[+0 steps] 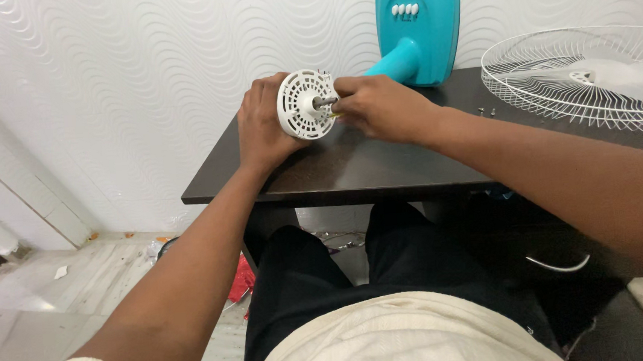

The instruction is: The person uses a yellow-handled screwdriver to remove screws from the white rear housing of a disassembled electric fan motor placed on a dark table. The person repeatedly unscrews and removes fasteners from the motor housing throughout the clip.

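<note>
The white motor cover (306, 105) is gripped from behind by the left hand (262, 124), upright above the dark table (350, 163). A small tool at its shaft is pinched by the right hand (379, 107). A wire guard (586, 79) lies well apart.

On the table (381, 170), the motor housing (306, 105) stands near the front left corner, with the left hand (261, 124) at its left and the right hand (380, 107) at its right. Behind the housing to the right stands the fan base (418, 27); further right lie two screws (486, 111) and the wire guard (586, 79).
</note>
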